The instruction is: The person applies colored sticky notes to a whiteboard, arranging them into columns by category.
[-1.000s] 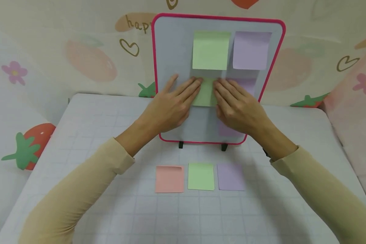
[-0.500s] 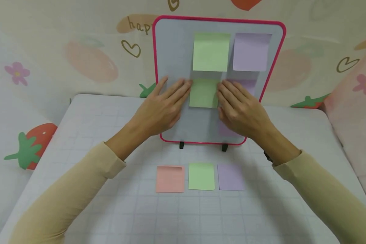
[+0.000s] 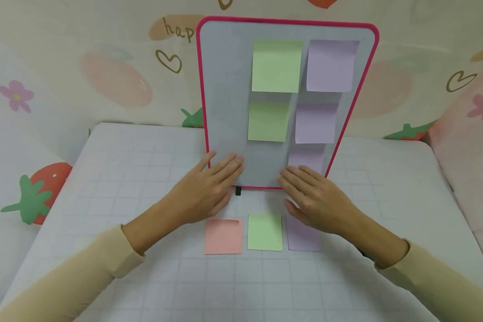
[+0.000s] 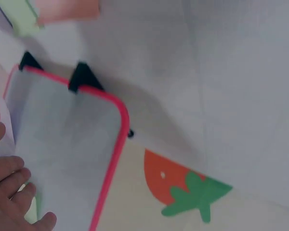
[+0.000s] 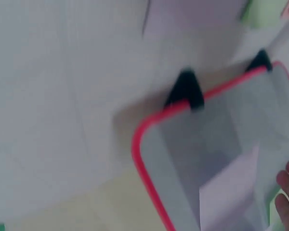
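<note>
In the head view, a whiteboard (image 3: 225, 89) with a pink frame stands upright. Two green sticky notes (image 3: 276, 66) are on its middle column, and three purple sticky notes (image 3: 315, 123) run down its right side. My left hand (image 3: 205, 192) is in front of the board's lower left corner, fingers extended, holding nothing. Before the lower right part is my right hand (image 3: 319, 201), also with extended fingers and nothing held; it partly covers the lowest purple note. On the table lie a pink pad (image 3: 223, 237), a green pad (image 3: 264, 232) and a purple pad (image 3: 303, 239), the last partly hidden by the right hand.
The table (image 3: 153, 286) has a pale grid-patterned cover. A fabric backdrop (image 3: 116, 27) with strawberries and hearts hangs close behind the board. Black feet (image 5: 186, 91) carry the board's lower edge.
Both hands have left the lower green note on the board and come down and outward toward the board's bottom edge. The green note stays stuck there, and the middle purple note is uncovered.
</note>
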Available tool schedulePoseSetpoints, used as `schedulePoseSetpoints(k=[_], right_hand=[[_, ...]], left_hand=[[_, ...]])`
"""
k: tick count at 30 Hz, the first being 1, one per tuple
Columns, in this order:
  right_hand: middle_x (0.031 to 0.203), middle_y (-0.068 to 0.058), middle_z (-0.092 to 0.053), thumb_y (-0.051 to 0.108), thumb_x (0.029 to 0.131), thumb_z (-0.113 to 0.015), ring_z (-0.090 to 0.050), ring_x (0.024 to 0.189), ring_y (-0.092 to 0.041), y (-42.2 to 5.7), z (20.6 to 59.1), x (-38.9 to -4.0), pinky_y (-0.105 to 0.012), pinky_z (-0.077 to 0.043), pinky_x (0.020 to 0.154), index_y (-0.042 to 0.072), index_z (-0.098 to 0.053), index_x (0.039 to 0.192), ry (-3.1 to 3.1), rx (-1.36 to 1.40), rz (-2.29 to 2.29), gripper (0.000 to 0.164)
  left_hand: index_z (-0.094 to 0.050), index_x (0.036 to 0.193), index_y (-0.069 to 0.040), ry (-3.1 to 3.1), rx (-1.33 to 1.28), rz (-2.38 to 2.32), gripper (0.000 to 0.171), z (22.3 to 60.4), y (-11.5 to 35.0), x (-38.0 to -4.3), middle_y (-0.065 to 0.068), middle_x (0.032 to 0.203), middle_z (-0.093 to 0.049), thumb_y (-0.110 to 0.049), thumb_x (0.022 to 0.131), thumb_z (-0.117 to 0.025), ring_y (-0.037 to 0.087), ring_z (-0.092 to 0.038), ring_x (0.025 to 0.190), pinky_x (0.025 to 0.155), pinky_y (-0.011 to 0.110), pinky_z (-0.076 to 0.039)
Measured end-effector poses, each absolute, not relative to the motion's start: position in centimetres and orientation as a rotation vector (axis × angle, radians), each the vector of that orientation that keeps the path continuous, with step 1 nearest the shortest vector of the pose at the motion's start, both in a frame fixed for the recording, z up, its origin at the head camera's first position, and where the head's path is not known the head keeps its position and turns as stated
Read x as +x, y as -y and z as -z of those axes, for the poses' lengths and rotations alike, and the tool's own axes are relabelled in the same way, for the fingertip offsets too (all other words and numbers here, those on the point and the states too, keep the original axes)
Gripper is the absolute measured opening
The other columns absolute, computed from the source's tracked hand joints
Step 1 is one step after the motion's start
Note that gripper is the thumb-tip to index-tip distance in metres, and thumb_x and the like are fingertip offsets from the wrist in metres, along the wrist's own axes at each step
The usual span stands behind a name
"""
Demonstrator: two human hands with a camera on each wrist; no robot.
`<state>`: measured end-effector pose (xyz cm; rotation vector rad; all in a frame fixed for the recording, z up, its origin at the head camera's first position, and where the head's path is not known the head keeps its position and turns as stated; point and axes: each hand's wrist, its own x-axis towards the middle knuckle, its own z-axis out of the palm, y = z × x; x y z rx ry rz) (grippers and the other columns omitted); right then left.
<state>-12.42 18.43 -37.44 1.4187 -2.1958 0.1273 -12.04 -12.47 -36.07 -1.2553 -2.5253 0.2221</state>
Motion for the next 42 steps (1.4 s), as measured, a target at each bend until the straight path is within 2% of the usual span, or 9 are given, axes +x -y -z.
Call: schedulePoseSetpoints(k=[2,5,9,13,21,27,36,42], right_hand=[[0.125,-0.02,-0.066,0.02,0.098,-0.056,-0.063,0.116,-0.035,-18.4,38.5,-11.5,-0.047,-0.048,0.101,-0.007,-0.063,0.126,2.253,1.465,-0.193,0.04],[0.124,-0.017,-0.067,0.019,0.088,-0.073,-0.064,0.115,-0.031,-18.3,39.9,-10.3,-0.044,-0.05,0.099,-0.005,-0.064,0.127,2.339,1.535,-0.283,0.046],[0.123,-0.014,-0.068,0.021,0.081,-0.083,-0.065,0.113,-0.027,-18.0,41.4,-9.3,-0.04,-0.052,0.096,-0.002,-0.067,0.124,2.416,1.598,-0.353,0.052],[0.123,-0.013,-0.067,0.025,0.082,-0.082,-0.064,0.114,-0.026,-17.6,42.4,-8.5,-0.039,-0.051,0.097,0.0,-0.067,0.124,2.464,1.627,-0.37,0.051],[0.126,-0.013,-0.066,0.032,0.086,-0.078,-0.06,0.122,-0.028,-17.1,43.3,-7.7,-0.039,-0.046,0.104,0.001,-0.066,0.123,2.53,1.672,-0.314,0.049],[0.128,-0.013,-0.065,0.03,0.086,-0.078,-0.058,0.125,-0.028,-17.5,43.4,-7.7,-0.039,-0.046,0.104,0.002,-0.067,0.121,2.568,1.669,-0.272,0.046],[0.13,-0.013,-0.064,0.032,0.086,-0.079,-0.059,0.124,-0.027,-18.3,43.5,-7.9,-0.04,-0.048,0.102,0.002,-0.068,0.12,2.589,1.693,-0.353,0.047],[0.131,-0.012,-0.063,0.024,0.085,-0.079,-0.058,0.125,-0.025,-18.7,43.4,-8.4,-0.04,-0.048,0.102,0.003,-0.068,0.122,2.62,1.712,-0.416,0.044]], left_hand=[[-0.045,0.149,-0.002,2.555,-1.307,-0.229,0.059,36.8,12.2,-11.0,0.011,0.155,-0.041,-0.029,0.098,-0.055,0.025,-0.034,0.145,0.118,0.052,-0.023],[-0.045,0.149,-0.004,2.598,-1.389,-0.228,0.057,38.0,11.9,-9.8,0.01,0.156,-0.04,-0.032,0.099,-0.053,0.024,-0.034,0.145,0.118,0.05,-0.024],[-0.05,0.146,-0.006,2.605,-1.481,-0.189,0.052,39.5,11.6,-8.9,0.009,0.153,-0.045,-0.03,0.1,-0.053,0.022,-0.038,0.144,0.117,0.048,-0.027],[-0.052,0.144,-0.007,2.603,-1.545,-0.154,0.05,40.8,11.5,-8.1,0.008,0.151,-0.048,-0.029,0.099,-0.052,0.022,-0.04,0.142,0.116,0.047,-0.03],[-0.051,0.146,-0.009,2.654,-1.636,-0.126,0.051,42.3,11.3,-6.6,0.006,0.152,-0.047,-0.036,0.102,-0.05,0.021,-0.039,0.143,0.115,0.048,-0.031],[-0.054,0.143,-0.009,2.624,-1.641,-0.14,0.051,42.8,11.4,-6.2,0.006,0.148,-0.051,-0.037,0.102,-0.051,0.021,-0.043,0.14,0.113,0.048,-0.034],[-0.052,0.145,-0.009,2.625,-1.643,-0.15,0.05,43.1,11.4,-6.1,0.006,0.149,-0.05,-0.035,0.101,-0.051,0.021,-0.042,0.141,0.114,0.048,-0.033],[-0.052,0.145,-0.01,2.636,-1.636,-0.166,0.051,43.1,11.3,-6.1,0.006,0.15,-0.048,-0.035,0.101,-0.051,0.021,-0.042,0.141,0.114,0.047,-0.033]])
